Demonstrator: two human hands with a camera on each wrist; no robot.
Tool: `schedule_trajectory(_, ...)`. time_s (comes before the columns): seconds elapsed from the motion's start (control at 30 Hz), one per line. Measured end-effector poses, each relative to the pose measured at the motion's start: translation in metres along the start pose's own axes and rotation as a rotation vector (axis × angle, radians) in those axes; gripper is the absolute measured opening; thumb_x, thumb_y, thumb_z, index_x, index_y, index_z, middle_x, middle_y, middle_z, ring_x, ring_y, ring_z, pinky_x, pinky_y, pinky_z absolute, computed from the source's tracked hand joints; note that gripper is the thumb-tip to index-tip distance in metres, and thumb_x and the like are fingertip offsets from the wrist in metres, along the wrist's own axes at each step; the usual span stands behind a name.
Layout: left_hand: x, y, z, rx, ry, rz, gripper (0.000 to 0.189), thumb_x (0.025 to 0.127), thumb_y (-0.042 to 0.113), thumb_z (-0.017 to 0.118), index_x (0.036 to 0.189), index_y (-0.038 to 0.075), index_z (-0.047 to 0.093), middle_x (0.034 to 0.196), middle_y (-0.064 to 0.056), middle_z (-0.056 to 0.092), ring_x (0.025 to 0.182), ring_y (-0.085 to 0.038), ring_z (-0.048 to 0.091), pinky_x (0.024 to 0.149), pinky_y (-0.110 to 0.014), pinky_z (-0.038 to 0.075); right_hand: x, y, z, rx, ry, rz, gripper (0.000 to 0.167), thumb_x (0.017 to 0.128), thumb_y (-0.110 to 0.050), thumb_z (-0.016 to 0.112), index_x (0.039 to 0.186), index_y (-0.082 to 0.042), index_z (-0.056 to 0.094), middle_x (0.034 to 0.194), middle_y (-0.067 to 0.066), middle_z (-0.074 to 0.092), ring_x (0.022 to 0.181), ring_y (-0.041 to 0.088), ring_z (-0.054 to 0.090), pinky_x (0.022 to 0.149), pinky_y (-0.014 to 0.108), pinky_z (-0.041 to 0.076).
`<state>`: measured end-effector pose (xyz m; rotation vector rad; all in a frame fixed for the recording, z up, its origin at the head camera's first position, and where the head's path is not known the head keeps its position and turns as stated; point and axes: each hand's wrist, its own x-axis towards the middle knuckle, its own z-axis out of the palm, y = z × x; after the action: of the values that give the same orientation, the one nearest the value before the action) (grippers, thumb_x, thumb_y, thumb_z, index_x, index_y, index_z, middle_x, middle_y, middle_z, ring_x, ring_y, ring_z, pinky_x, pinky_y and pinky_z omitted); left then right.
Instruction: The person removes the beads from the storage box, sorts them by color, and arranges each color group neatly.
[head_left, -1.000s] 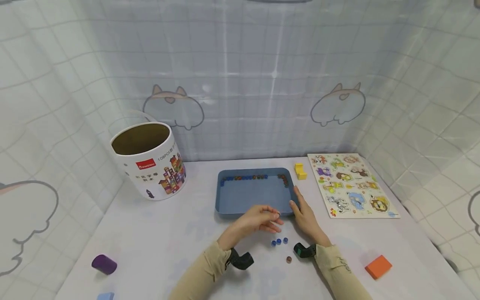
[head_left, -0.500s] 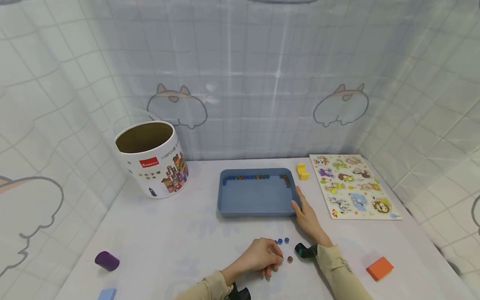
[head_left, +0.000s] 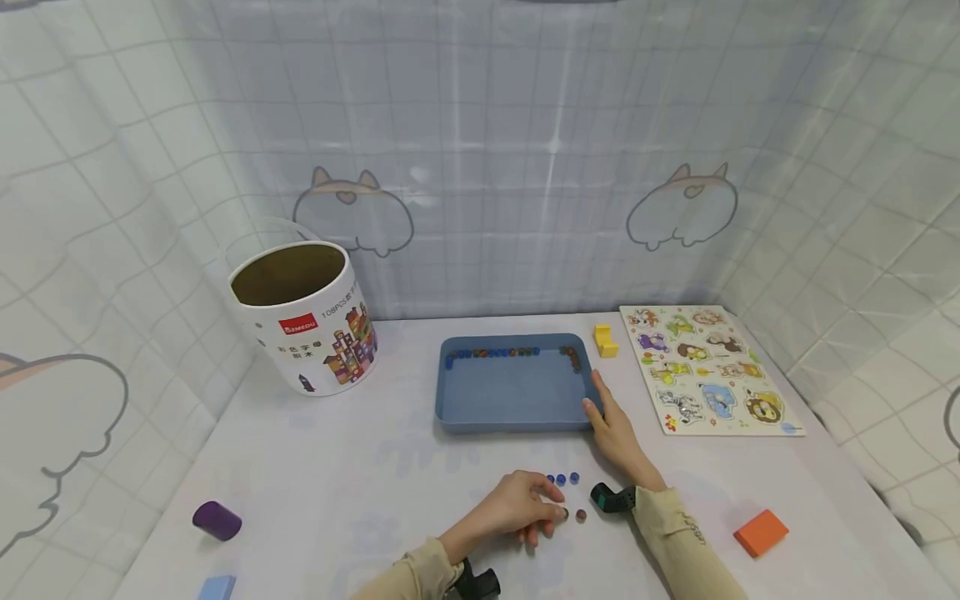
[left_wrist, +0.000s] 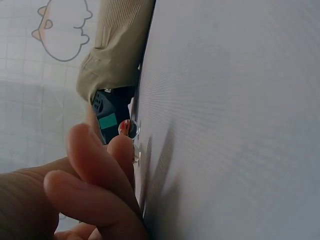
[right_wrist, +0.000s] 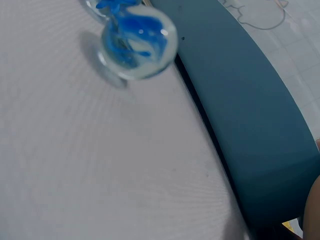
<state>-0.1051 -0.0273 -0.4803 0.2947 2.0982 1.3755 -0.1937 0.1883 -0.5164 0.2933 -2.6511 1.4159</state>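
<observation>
Now left hand point(head_left: 525, 503) is down off the tray's point(head_left: 513, 389) 5 o'clock edge, onto the surface point(head_left: 337, 475). Its thumb meets a dark marble point(head_left: 566, 515), new beside the brown marble point(head_left: 581, 516) at 3 o'clock. Left grip looks parted, holding nothing. Blue marbles point(head_left: 561, 480) at 2 o'clock. Right hand point(head_left: 621, 440) grips tray at 4 o'clock. Work's likely back on loose marbles, not tray filling.
</observation>
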Motion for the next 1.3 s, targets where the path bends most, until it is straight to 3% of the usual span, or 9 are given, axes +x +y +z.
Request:
schedule_trajectory(0.3, 0.004, 0.004, -0.001, -0.014, -0.017, -0.005, 0.008, 0.088, 0.016, 0.071, 0.096, 0.014, 0.069, 0.057, 0.003, 0.064, 0.035, -0.004, 0.048, 0.035, -0.016, 0.035, 0.0, 0.001, -0.004, -0.002, -0.009, 0.029, 0.06, 0.106, -0.033, 0.036, 0.156, -0.007, 0.014, 0.162, 0.017, 0.014, 0.149, 0.037, 0.016, 0.12, 0.052, 0.015)
schedule_trajectory(0.5, 0.014, 0.031, -0.022, -0.081, 0.009, 0.034, 0.019, 0.09, 0.02, 0.069, 0.107, 0.01, 0.07, 0.067, -0.008, 0.071, 0.036, -0.006, 0.049, 0.036, -0.019, 0.037, 0.002, 0.002, -0.007, -0.006, -0.002, 0.023, 0.061, 0.106, -0.032, 0.038, 0.156, -0.005, 0.015, 0.161, 0.019, 0.015, 0.148, 0.039, 0.017, 0.119, 0.054, 0.016)
schedule_trajectory(0.6, 0.035, 0.052, -0.04, -0.153, 0.044, 0.058, 0.028, 0.093, 0.022, 0.066, 0.115, 0.005, 0.067, 0.077, -0.015, 0.073, 0.038, -0.006, 0.051, 0.038, -0.019, 0.039, 0.002, 0.003, -0.009, -0.004, 0.007, 0.022, 0.06, 0.106, -0.03, 0.038, 0.155, -0.005, 0.015, 0.161, 0.02, 0.015, 0.148, 0.039, 0.018, 0.119, 0.054, 0.016)
schedule_trajectory(0.73, 0.077, 0.074, -0.062, -0.27, 0.097, 0.055, 0.034, 0.097, 0.025, 0.06, 0.123, 0.004, 0.063, 0.091, -0.016, 0.073, 0.046, -0.006, 0.057, 0.045, -0.019, 0.045, 0.002, 0.006, -0.008, 0.002, 0.015, 0.022, 0.06, 0.106, -0.029, 0.038, 0.155, -0.004, 0.015, 0.161, 0.02, 0.015, 0.147, 0.04, 0.018, 0.119, 0.054, 0.016)
schedule_trajectory(0.87, 0.121, 0.08, -0.071, -0.356, 0.143, -0.006, 0.037, 0.099, 0.022, 0.057, 0.128, 0.001, 0.06, 0.103, -0.014, 0.071, 0.058, -0.007, 0.063, 0.057, -0.02, 0.052, 0.001, 0.007, -0.003, 0.017, 0.013, 0.02, 0.06, 0.106, -0.03, 0.038, 0.155, -0.005, 0.016, 0.161, 0.02, 0.016, 0.147, 0.039, 0.018, 0.118, 0.054, 0.017)
schedule_trajectory(0.97, 0.145, 0.079, -0.072, -0.392, 0.172, -0.078, 0.037, 0.098, 0.018, 0.057, 0.129, -0.003, 0.057, 0.106, -0.016, 0.071, 0.061, -0.008, 0.065, 0.061, -0.019, 0.054, 0.001, 0.006, 0.0, 0.042, 0.012, 0.009, 0.059, 0.106, -0.028, 0.039, 0.155, -0.004, 0.017, 0.161, 0.02, 0.017, 0.148, 0.039, 0.018, 0.118, 0.054, 0.017)
schedule_trajectory(1.17, 0.166, 0.079, -0.068, -0.449, 0.238, -0.169, 0.036, 0.098, 0.012, 0.054, 0.127, -0.009, 0.056, 0.097, -0.017, 0.071, 0.061, -0.011, 0.065, 0.055, -0.017, 0.052, 0.002, 0.003, 0.003, 0.069, 0.033, -0.021, 0.057, 0.106, -0.025, 0.039, 0.155, -0.005, 0.018, 0.16, 0.019, 0.02, 0.147, 0.038, 0.02, 0.117, 0.055, 0.019)
schedule_trajectory(1.3, 0.172, 0.08, -0.064, -0.492, 0.25, -0.188, 0.033, 0.097, 0.007, 0.053, 0.125, -0.01, 0.057, 0.104, -0.023, 0.071, 0.062, -0.013, 0.067, 0.054, -0.017, 0.053, 0.002, 0.002, 0.002, 0.077, 0.034, -0.02, 0.057, 0.106, -0.026, 0.038, 0.155, -0.005, 0.018, 0.16, 0.019, 0.02, 0.147, 0.038, 0.02, 0.117, 0.054, 0.02)
